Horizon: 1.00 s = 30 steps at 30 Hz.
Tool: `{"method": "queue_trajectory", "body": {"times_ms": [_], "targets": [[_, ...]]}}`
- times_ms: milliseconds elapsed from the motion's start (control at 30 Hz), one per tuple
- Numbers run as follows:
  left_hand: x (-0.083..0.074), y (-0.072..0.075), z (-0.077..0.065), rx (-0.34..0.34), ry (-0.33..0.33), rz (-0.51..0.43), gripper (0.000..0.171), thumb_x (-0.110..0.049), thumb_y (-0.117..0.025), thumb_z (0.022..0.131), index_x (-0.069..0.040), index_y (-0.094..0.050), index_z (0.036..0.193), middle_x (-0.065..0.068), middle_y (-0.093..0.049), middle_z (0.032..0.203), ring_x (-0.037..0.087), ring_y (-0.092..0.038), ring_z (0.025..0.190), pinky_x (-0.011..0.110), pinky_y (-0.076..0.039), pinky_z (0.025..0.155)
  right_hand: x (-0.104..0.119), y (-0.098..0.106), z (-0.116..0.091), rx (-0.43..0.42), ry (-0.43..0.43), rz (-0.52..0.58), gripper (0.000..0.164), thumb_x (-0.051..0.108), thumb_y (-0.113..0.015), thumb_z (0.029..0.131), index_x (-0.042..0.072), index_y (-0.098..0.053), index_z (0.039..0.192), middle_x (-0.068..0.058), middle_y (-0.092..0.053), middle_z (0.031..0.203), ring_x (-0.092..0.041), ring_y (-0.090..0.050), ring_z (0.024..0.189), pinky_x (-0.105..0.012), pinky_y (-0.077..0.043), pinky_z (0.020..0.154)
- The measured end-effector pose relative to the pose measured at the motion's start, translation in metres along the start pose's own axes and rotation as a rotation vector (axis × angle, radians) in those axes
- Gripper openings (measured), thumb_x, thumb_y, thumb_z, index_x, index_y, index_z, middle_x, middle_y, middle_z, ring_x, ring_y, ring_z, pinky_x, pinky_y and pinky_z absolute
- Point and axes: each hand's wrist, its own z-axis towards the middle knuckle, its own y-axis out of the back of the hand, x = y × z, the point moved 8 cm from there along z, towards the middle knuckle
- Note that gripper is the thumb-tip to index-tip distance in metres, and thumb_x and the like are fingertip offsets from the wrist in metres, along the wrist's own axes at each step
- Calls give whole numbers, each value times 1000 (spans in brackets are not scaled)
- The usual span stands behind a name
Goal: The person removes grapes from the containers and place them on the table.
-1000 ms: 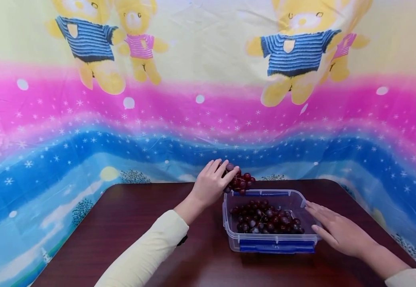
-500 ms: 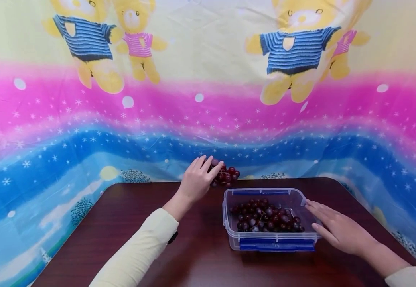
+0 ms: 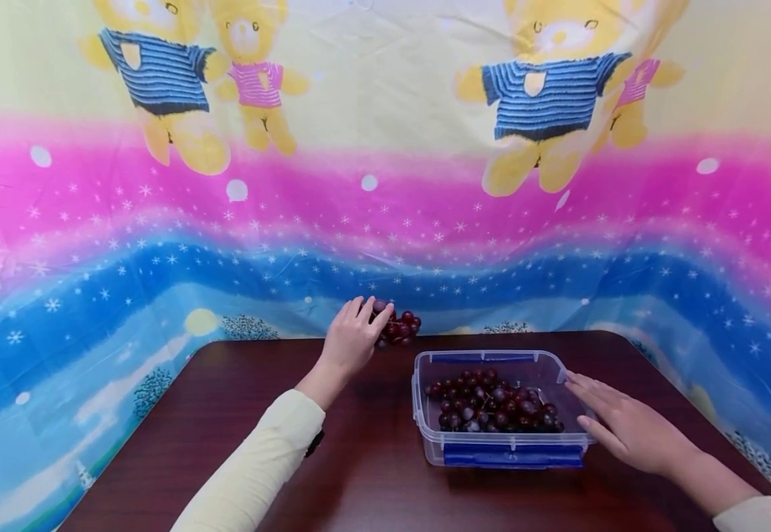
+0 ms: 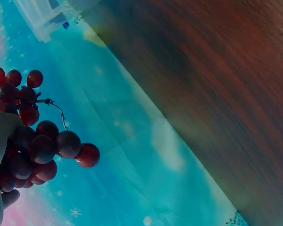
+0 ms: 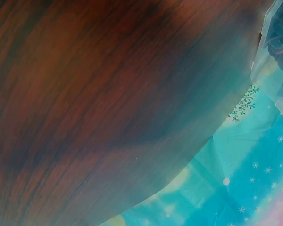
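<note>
My left hand (image 3: 350,338) grips a bunch of red grapes (image 3: 401,327) above the table's far part, left of a clear plastic container. In the left wrist view the grapes (image 4: 42,148) hang from the fingers with a bit of bare stem showing. The lidless container (image 3: 514,452) has blue clips and holds more dark red grapes (image 3: 491,406). My right hand (image 3: 631,425) lies with straight fingers against the container's right side. Only a sliver of that hand shows at the edge of the right wrist view, beside the container's corner (image 5: 262,61).
The dark brown wooden table (image 3: 225,443) has rounded far corners. A cloth backdrop (image 3: 372,214) printed with bears and snowflakes hangs behind and around it.
My left hand has carried the bunch of grapes leftward, from over the container's back left corner to beyond its left side. The right hand and the container have stayed put.
</note>
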Motion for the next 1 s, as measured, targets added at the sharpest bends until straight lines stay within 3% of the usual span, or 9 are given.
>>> {"method": "queue_trajectory", "body": {"times_ms": [333, 600, 800, 1000], "targets": [[4, -22, -14, 84, 40, 30, 48, -11, -78, 77, -15, -68, 124, 17, -66, 113, 33, -61, 101, 41, -51, 90, -3, -3, -1, 12, -21, -17, 53, 24, -65, 93, 5, -51, 140, -14, -47, 144, -6, -28, 138, -8, -4, 107], [3, -46, -24, 237, 78, 64, 48, -19, -78, 80, -16, -65, 127, 14, -65, 111, 30, -61, 95, 39, -53, 84, -3, -3, -1, 24, -31, -24, 53, 23, -66, 92, 5, -51, 140, -14, -47, 143, -13, -36, 136, -7, -2, 106], [3, -59, -26, 313, 117, 52, 50, -20, -79, 80, -15, -64, 127, 14, -66, 109, 31, -61, 93, 40, -52, 84, -1, -2, 0, 23, -27, -21, 54, 25, -65, 93, 6, -50, 141, -15, -47, 143, -13, -36, 136, -7, -3, 107], [1, -75, -28, 408, 145, 57, 47, -24, -78, 82, -14, -63, 126, 14, -65, 103, 30, -60, 90, 39, -52, 82, 1, -1, 1, 13, -15, -18, 54, 25, -65, 93, 6, -50, 141, -15, -48, 142, -22, -44, 131, -7, -3, 106]]}}
